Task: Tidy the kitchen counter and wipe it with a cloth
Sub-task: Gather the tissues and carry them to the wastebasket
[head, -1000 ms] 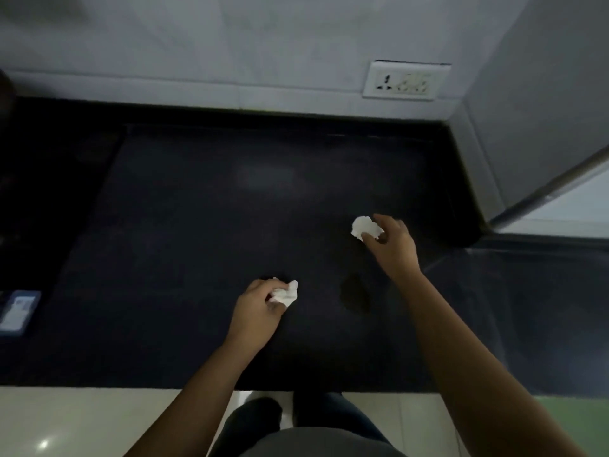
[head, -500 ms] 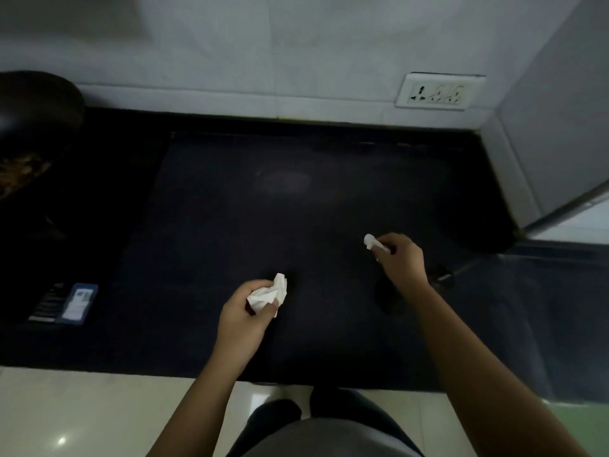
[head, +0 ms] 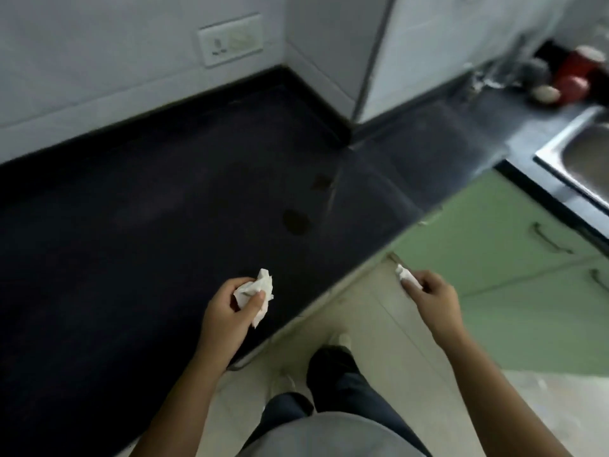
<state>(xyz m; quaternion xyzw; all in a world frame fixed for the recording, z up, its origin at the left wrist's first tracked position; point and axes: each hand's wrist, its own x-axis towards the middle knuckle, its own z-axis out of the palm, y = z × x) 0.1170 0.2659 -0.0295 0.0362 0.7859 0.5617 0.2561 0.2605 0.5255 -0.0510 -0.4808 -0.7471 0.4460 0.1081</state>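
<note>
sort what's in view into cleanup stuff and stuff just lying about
Job: black counter, dark stain, crumpled tissue in left hand, smaller tissue scrap in right hand.
Lying about: sink, red containers, wall socket, green cabinet.

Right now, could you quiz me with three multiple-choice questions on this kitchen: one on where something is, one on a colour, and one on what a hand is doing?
1. Where is the steel sink?
A) far left
B) far right
C) centre, by the wall

2. What colour are the cabinet doors?
A) red
B) white
C) green

3. What is the left hand doing?
A) gripping a crumpled white tissue
B) lying flat and bare
C) holding a cup

Answers:
1. B, its shiny rim shows at the right edge of the view.
2. C, the doors below the black counter are pale green.
3. A, the hand is curled round the tissue.
</note>
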